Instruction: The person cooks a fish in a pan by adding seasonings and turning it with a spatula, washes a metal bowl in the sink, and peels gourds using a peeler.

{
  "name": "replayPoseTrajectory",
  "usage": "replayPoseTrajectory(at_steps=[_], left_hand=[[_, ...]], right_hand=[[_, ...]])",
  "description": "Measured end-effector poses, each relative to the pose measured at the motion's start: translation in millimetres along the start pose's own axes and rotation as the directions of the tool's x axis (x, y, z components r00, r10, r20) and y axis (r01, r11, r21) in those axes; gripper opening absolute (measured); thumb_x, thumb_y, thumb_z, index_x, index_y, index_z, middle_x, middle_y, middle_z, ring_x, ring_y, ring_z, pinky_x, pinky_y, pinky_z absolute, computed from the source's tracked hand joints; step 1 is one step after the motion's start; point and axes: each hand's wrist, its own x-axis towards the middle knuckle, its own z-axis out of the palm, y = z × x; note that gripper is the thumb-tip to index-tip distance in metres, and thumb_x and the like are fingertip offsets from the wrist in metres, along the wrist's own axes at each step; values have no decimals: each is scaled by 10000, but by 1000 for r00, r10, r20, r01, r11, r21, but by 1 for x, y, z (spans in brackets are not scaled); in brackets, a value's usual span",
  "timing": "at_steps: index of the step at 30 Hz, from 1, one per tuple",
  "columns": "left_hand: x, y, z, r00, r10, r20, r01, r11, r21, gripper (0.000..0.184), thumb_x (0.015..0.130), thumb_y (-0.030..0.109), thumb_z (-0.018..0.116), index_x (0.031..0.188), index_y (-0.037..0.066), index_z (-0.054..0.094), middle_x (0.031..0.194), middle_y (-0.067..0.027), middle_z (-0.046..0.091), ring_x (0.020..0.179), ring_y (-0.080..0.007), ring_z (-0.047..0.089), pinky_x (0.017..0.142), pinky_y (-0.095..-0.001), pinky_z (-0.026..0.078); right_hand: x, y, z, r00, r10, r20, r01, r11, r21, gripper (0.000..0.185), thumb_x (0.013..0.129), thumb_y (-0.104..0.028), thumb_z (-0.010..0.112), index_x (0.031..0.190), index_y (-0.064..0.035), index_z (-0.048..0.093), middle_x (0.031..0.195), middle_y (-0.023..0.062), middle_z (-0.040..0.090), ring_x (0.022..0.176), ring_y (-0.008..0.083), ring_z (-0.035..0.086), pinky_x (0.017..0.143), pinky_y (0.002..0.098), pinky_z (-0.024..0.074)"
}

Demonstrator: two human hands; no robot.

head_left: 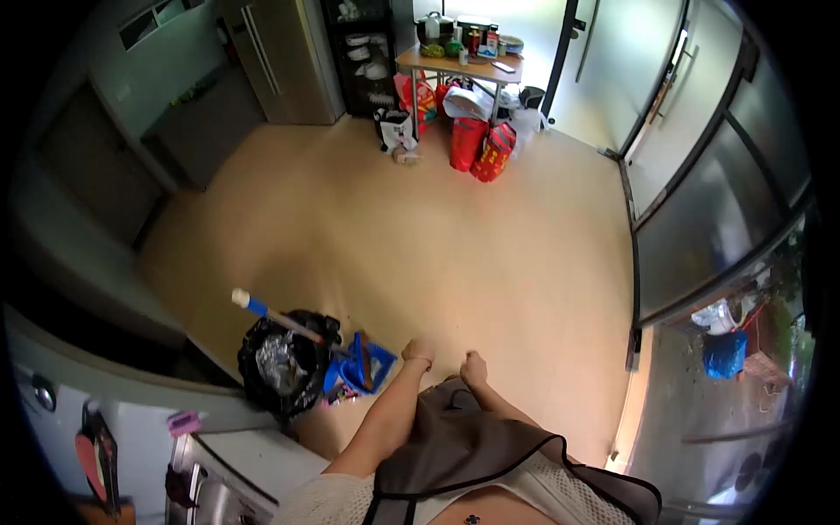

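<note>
Bottles (473,41) crowd a wooden surface (437,62) across the room, with red bags (468,144) on the floor (525,236) below. Left of it stand a black rack (336,74) and a steel refrigerator (284,66); glass panels (700,254) line the right side.

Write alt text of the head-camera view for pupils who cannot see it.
A person's bare left hand and right hand show before a dark grey-brown apron, over smooth tan floor; any grip is unclear. To the left are a black-bag-lined bin and a blue plastic dustpan. Beyond, a wooden-topped table holds bottles above red bags.
</note>
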Motion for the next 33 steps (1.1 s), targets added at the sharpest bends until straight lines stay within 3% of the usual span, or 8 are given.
replayPoseTrajectory(at_steps=[3,6,9,17,22,27,30,33], left_hand=[[76,14,-69,972,-178,152,206,959,-194,302,800,222,391,902,58,623,948,-173,596,883,-287,577,760,-362,452],[156,8,-128,974,-190,121,213,953,-214,296,800,229,396,890,58,619,934,-172,595,861,-284,573,743,-360,451],[237,-8,-180,968,-237,87,251,936,-247,290,800,235,401,878,57,616,920,-171,593,839,-281,570,726,-359,449],[349,-142,-306,915,-403,-34,337,807,-484,278,799,253,414,846,57,606,884,-170,589,782,-273,561,682,-356,446],[407,-264,-339,877,-473,-87,331,725,-604,274,799,264,422,826,57,600,861,-168,587,745,-269,555,654,-354,444],[524,-403,-405,905,-424,-37,261,622,-738,273,799,275,430,805,56,593,838,-167,585,709,-264,550,625,-353,442],[542,-434,-438,895,-446,-1,279,561,-779,274,799,282,435,793,56,590,824,-167,583,687,-261,547,609,-351,441],[595,-478,-478,893,-449,28,286,519,-806,275,799,289,440,781,56,586,810,-166,582,666,-258,543,592,-350,440]], right_hand=[[68,-109,-31,813,-354,-462,509,818,269,233,772,2,460,999,24,504,908,152,570,795,285,566,714,338,462],[81,-242,-70,764,-621,-175,555,495,668,301,776,-23,532,1071,-6,475,953,154,536,909,243,516,753,292,430],[102,-356,-123,162,-946,-279,778,-51,626,320,767,6,483,1085,12,454,1022,137,520,956,258,494,821,333,380],[255,-526,-45,789,-562,246,486,817,309,320,808,-57,473,1128,-63,459,998,126,533,924,247,501,788,335,400],[333,-653,-4,-125,-952,-278,667,-288,687,411,715,3,552,1109,-74,461,965,90,534,904,249,481,762,369,356],[520,-793,227,395,-813,427,878,471,83,420,790,-189,463,1187,-67,405,949,92,532,954,239,465,789,419,349],[587,-761,265,-10,-944,330,986,-64,-152,454,783,-253,485,1190,-90,364,1096,135,452,1109,263,360,913,483,267],[694,-720,299,450,-570,688,893,291,-343,347,809,-291,424,1121,-138,421,1079,90,497,1057,231,409,823,455,314]])
